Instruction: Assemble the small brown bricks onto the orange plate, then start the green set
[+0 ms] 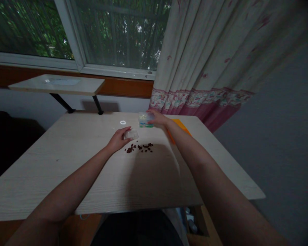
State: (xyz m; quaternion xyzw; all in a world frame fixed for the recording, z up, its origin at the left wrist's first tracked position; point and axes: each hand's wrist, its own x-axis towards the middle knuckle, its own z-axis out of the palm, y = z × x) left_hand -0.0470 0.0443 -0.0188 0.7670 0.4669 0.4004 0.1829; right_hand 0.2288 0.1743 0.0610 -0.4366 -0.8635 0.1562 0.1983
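My left hand (119,139) is closed around a small clear plastic box (132,134), thumb on the near side and fingers on the far side. Farther back, my right hand (157,118) grips the right side of a stack of clear plastic boxes (144,119), with blue and green showing low down and pale contents near the top. Several small dark reddish-brown pieces (130,149) lie scattered on the table in front of both hands. What exactly the pieces are is too small to tell.
An orange sheet (181,125) lies partly under my right forearm. The pale wooden table (92,177) reaches back to the wall. At the back left stands a raised shelf (92,89) on black legs. A curtain (195,68) hangs at the right, and an open drawer (205,222) shows below.
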